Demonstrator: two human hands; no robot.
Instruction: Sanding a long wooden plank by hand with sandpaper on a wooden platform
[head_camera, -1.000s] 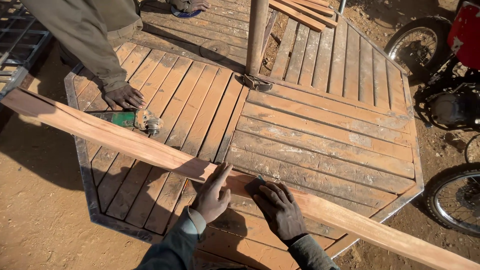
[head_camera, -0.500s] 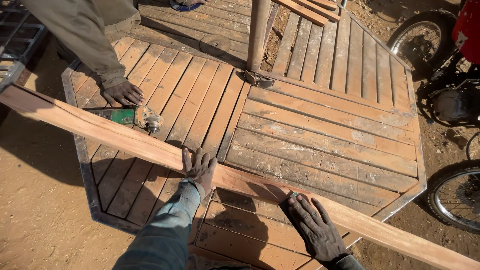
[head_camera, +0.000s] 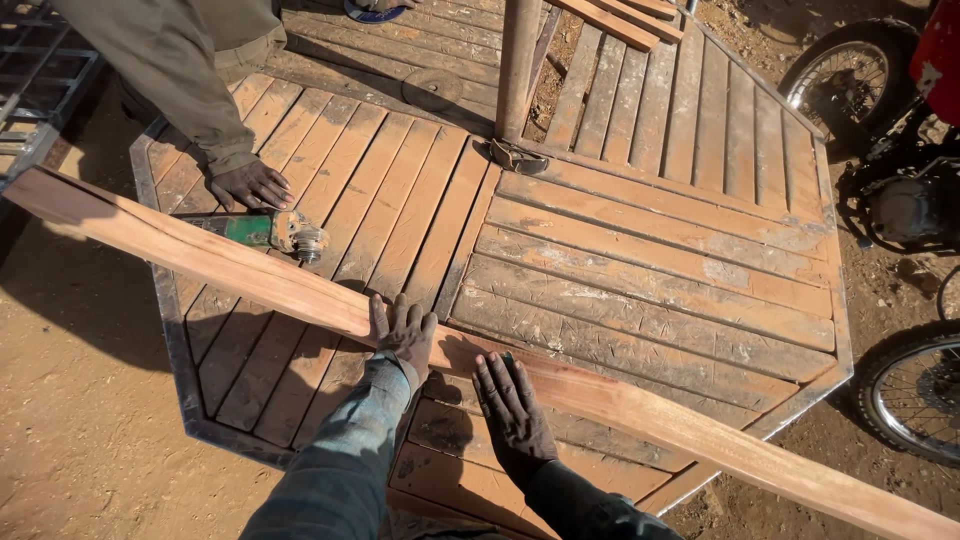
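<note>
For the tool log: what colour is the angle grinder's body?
Green, seen in the head view: angle grinder lying behind the long plank.

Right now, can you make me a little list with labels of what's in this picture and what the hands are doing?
Left hand: flat on the long reddish wooden plank, fingers spread
Right hand: palm down at the plank's near edge
Plank: lies slantwise across the eight-sided slatted wooden platform
Other person's hand: rests on the platform by the green angle grinder
Centre: a metal post stands upright
Right side: motorcycle wheels on dirt
</note>
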